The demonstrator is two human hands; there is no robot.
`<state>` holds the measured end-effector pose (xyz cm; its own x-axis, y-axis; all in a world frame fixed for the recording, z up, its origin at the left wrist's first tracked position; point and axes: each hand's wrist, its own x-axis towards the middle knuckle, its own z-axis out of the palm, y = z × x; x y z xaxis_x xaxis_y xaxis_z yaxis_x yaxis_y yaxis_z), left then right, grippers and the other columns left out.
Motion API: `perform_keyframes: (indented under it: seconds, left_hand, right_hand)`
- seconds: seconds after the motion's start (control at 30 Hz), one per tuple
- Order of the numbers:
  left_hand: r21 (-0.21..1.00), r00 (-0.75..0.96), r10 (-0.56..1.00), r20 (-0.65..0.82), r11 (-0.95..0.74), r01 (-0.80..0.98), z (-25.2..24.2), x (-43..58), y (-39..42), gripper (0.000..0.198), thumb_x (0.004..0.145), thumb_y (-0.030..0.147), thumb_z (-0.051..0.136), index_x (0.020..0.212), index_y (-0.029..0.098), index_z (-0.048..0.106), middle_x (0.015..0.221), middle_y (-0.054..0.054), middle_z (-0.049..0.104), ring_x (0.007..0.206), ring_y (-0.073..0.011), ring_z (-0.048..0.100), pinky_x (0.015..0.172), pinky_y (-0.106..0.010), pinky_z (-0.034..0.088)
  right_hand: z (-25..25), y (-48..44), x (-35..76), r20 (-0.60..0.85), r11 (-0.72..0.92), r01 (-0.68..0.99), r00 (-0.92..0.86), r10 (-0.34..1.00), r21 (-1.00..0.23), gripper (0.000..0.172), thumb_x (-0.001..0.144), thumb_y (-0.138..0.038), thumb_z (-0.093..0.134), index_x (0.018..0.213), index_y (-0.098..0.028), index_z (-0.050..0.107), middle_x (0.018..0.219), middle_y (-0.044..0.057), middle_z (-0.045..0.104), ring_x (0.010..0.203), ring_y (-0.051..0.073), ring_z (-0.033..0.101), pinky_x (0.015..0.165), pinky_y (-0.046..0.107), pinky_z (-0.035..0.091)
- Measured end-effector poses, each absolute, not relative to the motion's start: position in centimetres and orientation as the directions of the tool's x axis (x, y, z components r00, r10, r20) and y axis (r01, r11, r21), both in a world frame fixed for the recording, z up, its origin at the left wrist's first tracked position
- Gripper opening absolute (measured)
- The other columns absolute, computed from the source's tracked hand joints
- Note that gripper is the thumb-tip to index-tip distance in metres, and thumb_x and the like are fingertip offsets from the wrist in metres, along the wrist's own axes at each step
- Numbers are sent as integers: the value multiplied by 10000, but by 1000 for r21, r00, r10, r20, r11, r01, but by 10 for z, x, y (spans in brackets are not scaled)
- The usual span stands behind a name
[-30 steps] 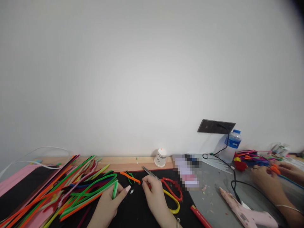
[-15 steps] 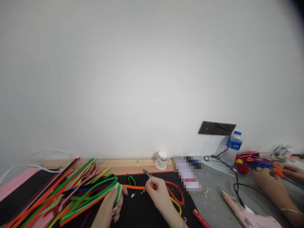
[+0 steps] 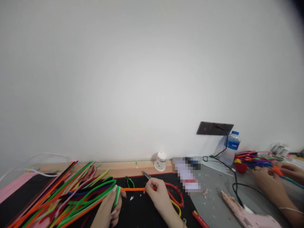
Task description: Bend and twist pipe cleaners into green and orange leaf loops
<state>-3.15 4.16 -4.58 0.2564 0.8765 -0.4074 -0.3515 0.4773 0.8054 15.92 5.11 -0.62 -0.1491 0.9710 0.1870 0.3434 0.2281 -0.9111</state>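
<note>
Orange and fuzzy, a stem (image 3: 133,189) in the head view spans the black mat (image 3: 140,210) from the left hand (image 3: 104,207), closed around green strands (image 3: 117,195), to the pinching right hand (image 3: 159,192). Too hard a tug could free it; straying, the right hand could meet the scissors (image 3: 146,174).

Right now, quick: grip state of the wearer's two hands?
Left hand: closed, holding green strips.
Right hand: closed, pinching the orange strip that runs across to the left hand.
</note>
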Motion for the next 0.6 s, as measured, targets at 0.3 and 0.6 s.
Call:
perform_keyframes:
  seconds: [0.3, 0.6]
  left_hand:
    - [790, 353, 808, -471, 565, -238, -45, -38, 53, 535, 562, 710, 523, 764, 217, 564, 239, 118, 295, 163, -100, 287, 225, -270, 313]
    - [886, 208, 930, -302, 354, -300, -50, -13, 26, 492, 594, 704, 501, 627, 213, 518, 300, 90, 347, 216, -49, 230, 269, -189, 245]
  right_hand:
    - [-10, 47, 154, 144, 198, 307, -191, 971, -931, 197, 678, -135, 456, 501, -128, 541, 473, -41, 422, 483, 82, 378, 471, 195, 257]
    - [-10, 47, 154, 66, 121, 169, -298, 952, -978, 202, 718, -207, 501, 541, -132, 567, 447, -61, 387, 423, 61, 300, 433, 194, 202]
